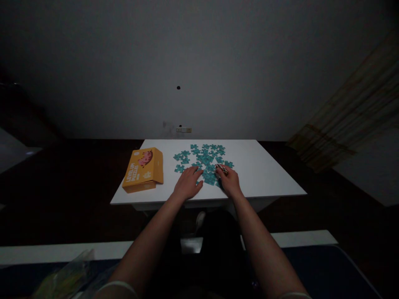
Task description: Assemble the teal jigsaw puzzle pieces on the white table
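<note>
Several teal jigsaw puzzle pieces [205,158] lie spread over the middle of the white table [264,174], some of them overlapping. My left hand [188,183] rests palm down at the near left of the spread, fingers apart, its fingertips by the closest pieces. Between the thumb and fingers of my right hand [230,181] is a puzzle piece [222,169], tilted so that a dark and light patterned side shows. That hand is at the near right of the spread, just above the teal pieces. My fingers partly cover the piece.
On the table's left side lies a yellow puzzle box [141,168] with its near flap open. A grey wall [218,83] with a socket strip [183,130] rises behind the table. A clear plastic bag [70,276] sits on the seat at lower left.
</note>
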The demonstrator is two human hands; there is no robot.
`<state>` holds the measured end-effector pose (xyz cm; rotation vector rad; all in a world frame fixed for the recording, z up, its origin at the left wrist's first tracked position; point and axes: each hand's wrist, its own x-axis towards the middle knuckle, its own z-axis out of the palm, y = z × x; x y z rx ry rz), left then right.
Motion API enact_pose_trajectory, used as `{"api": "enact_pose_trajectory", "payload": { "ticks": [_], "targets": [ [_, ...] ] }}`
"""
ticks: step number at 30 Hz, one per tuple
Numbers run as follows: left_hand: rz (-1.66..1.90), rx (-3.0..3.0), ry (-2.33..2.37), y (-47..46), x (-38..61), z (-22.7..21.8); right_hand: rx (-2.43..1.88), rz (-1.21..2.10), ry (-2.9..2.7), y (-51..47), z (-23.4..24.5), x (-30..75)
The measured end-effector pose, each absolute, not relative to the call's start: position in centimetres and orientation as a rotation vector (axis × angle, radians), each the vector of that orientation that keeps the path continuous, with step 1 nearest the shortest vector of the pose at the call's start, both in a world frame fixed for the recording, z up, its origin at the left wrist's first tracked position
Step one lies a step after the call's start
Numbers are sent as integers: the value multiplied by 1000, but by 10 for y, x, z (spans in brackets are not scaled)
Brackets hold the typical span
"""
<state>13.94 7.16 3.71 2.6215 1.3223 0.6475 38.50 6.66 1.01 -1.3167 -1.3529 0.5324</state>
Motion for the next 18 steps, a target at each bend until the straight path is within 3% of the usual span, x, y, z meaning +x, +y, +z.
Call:
{"api": "enact_pose_trajectory", "payload": {
  "ticks": [7,12,15,18],
  "targets": [
    [538,2546,1472,72,143,39,-1345,250,-2115,58,16,363],
    [321,2527,1520,72,146,41,-1274,263,-1792,56,14,377],
    [263,2559,1504,71,147,45,-1449,112,-1497,47,15,395],
    [329,2611,1500,69,153,47,-1682,-37,-1595,33,17,416]
  ]
}}
